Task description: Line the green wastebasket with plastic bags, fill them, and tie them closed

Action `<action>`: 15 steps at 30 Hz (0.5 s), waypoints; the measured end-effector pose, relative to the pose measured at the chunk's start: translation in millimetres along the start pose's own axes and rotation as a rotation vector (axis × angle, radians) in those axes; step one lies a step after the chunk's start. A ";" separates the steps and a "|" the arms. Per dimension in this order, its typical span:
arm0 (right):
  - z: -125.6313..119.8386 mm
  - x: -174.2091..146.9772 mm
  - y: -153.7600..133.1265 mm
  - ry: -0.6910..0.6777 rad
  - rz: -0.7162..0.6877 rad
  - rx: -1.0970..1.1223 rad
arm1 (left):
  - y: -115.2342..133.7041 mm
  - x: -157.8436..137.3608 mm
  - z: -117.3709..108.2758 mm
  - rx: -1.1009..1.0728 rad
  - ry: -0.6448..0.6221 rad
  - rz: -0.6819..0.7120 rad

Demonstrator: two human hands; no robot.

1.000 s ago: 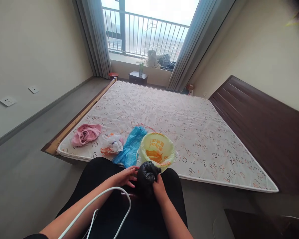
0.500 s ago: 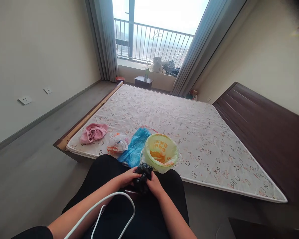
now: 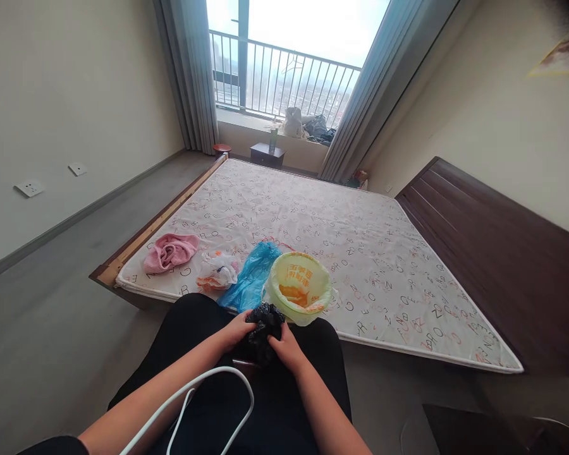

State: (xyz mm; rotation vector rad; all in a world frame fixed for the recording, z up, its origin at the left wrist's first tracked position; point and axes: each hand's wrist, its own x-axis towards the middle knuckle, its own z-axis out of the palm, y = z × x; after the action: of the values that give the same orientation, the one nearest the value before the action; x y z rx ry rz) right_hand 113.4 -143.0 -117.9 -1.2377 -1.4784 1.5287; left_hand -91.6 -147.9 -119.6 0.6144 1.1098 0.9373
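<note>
A crumpled black plastic bag (image 3: 264, 322) is held between both hands above my lap. My left hand (image 3: 238, 330) grips its left side, thumb on top. On the other side, my right hand (image 3: 287, 346) has its fingers closed on the bag; some fingertips are hidden behind it. Just beyond stands a yellow-green bin (image 3: 303, 309) lined with a white and orange plastic bag. A blue plastic bag (image 3: 251, 275) lies flattened left of the bin. Further left are a crumpled white and orange plastic bag (image 3: 219, 270) and a pink towel (image 3: 171, 253).
The bare mattress (image 3: 384, 284) with printed letters spreads ahead, with a dark headboard (image 3: 497, 240) at right. A white cable (image 3: 208, 376) loops in front of my lap. A nightstand (image 3: 267, 155) stands near the window, and several bags (image 3: 294, 123) lie on the sill.
The whole view has shifted slightly, so the room appears a little further left. Both hands still hold the black bag, whose crumpled shape has altered a little. My right thumb has moved on it.
</note>
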 end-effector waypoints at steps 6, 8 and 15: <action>-5.9 0.4 9.9 0.130 0.050 0.280 | 72.8 29.9 -37.3 -0.309 0.401 0.282; -7.9 -0.2 10.1 0.144 0.048 0.324 | 104.3 47.1 -53.4 -0.375 0.513 0.351; -11.8 0.6 1.4 0.169 0.092 0.377 | 177.5 108.4 -89.5 -0.363 0.778 0.526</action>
State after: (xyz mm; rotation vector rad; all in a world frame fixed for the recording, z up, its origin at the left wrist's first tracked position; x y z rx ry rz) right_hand 124.5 -138.6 -118.3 -1.1848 -0.9818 1.6279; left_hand -216.0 30.9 -58.0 0.2261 1.4268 1.8870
